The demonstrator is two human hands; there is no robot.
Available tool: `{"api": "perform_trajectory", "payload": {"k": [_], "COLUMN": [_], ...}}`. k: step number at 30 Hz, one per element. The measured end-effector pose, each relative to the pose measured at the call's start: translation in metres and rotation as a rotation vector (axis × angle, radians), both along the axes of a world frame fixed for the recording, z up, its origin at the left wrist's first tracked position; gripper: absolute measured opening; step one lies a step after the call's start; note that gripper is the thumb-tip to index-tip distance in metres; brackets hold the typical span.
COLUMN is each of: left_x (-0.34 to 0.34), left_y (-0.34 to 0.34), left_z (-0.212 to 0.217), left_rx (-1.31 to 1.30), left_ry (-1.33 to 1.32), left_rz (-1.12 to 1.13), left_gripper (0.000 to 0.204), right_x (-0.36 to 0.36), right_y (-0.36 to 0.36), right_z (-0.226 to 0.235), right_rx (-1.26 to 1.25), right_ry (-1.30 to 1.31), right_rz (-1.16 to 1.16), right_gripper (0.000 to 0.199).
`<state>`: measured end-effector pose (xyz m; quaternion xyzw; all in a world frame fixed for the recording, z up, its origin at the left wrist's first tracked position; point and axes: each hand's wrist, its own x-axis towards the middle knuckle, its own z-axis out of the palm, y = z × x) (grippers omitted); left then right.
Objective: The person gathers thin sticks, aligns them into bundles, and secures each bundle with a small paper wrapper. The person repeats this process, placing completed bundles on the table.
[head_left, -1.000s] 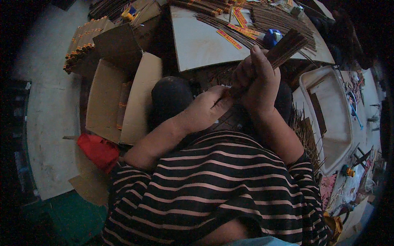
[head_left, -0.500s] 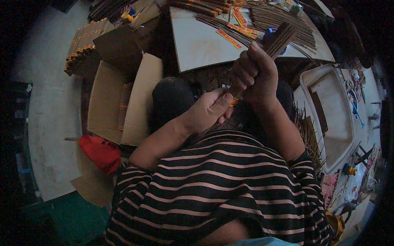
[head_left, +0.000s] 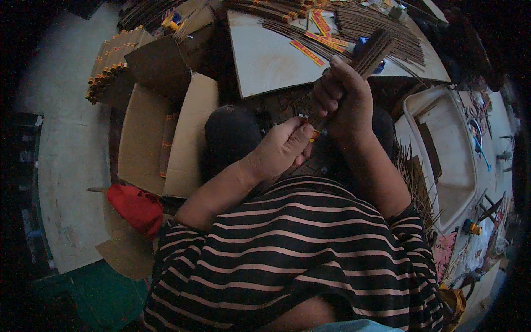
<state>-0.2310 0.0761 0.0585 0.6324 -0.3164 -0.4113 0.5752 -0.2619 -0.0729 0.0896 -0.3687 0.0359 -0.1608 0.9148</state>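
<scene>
- Wearing a dark shirt with pale stripes (head_left: 293, 260), the person fills the lower part of the head view, both forearms rising from it toward the middle.
- Left hand (head_left: 281, 149) is curled, thumb and fingertips pressed together on the lower end of a bundle of thin brown sticks (head_left: 365, 58), where an orange band shows.
- Right hand (head_left: 343, 99) sits just above it — fist wrapped tight round the middle of the bundle, knuckles up.
- Bundle's long axis runs on a slant from the left hand, low and near, up and rightward past the right fist; its free end fans a little over the near edge of the pale board (head_left: 271, 61).
- Room about the hands is tight: a dark rounded shape (head_left: 229, 133), which I cannot identify, lies just left of them, with an open cardboard box (head_left: 166, 144) beyond it.
- A red cloth (head_left: 135, 207) lies by the box's near corner, next to the bare pale floor (head_left: 66, 166) on the left.
- To the right stands a white tub (head_left: 442, 160), loose sticks bristling between it and the right forearm.
- Farthest off — more stick bundles (head_left: 381, 25) and orange strips (head_left: 307, 52) lie across the board, well apart from the left hand.
</scene>
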Motion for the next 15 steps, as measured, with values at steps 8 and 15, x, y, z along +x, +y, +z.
{"api": "perform_trajectory", "payload": {"k": [8, 15], "left_x": [0.011, 0.007], "left_y": [0.009, 0.006], "left_z": [0.015, 0.010], "left_rx": [-0.176, -0.199], "left_ry": [0.300, 0.414], "left_rz": [0.195, 0.280], "left_gripper": [0.029, 0.026], "right_x": [-0.015, -0.030], "right_y": [-0.009, 0.009], "right_z": [-0.023, -0.016], "right_rx": [-0.565, -0.592], "right_ry": [0.053, 0.133], "right_rz": [0.208, 0.174], "right_gripper": [0.061, 0.043]}}
